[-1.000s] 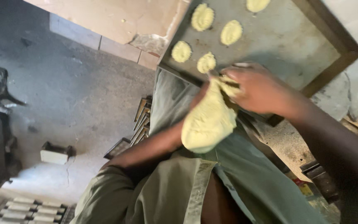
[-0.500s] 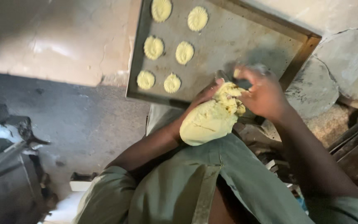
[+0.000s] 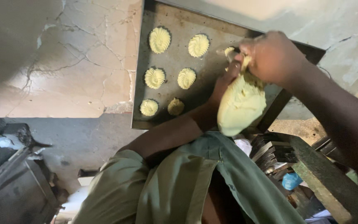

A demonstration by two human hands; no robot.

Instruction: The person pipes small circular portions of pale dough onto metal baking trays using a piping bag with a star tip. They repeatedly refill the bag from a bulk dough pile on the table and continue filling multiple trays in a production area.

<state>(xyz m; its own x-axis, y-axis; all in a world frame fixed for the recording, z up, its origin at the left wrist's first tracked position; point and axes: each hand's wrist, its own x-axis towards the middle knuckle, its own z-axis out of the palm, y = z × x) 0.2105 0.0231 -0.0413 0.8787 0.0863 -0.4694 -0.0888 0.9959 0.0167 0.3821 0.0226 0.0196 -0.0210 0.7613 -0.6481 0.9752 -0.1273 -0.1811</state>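
Right hand clenched on the twisted top of the dough-filled piping bag; left hand grips its side, over the baking tray. Six piped swirls sit left. Advise steady squeeze, nozzle upright, spacing matched to neighbouring rows

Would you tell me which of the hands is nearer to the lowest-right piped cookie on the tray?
Left. The left hand cradles the dough bag just right of that cookie; the right hand grips the bag's top, farther up and right.
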